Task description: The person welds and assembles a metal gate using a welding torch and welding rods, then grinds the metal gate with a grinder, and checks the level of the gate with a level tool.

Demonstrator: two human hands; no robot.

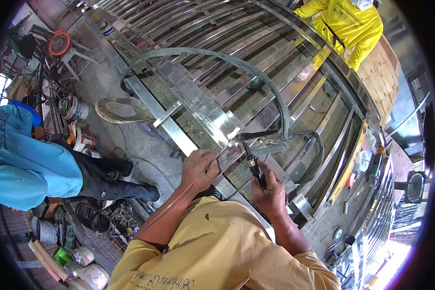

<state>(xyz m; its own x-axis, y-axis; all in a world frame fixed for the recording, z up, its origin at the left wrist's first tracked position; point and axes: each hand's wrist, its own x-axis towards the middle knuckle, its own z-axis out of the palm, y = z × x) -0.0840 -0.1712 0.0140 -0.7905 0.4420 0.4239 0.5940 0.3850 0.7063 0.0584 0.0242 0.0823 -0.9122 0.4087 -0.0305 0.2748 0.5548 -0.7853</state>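
My right hand [269,191] is closed around the handle of a TIG welding torch [251,158]. The torch head sits at a joint on a shiny metal frame [220,123], where a small bright spot shows. Pinched in my left hand [199,169] is a thin filler rod [175,202], which runs back along my forearm while its front part points toward the torch head. That hand rests at the near edge of the frame. A thick dark hose [256,72] arches over the frame bars beyond both hands.
A person in yellow [348,26] is at the frame's far side; another in blue [31,162] stands at left. A yellow spirit level [343,181] lies on the right. Buckets [77,108], a stool [75,53] and a round-topped seat [123,110] stand leftward. Cables cross the floor.
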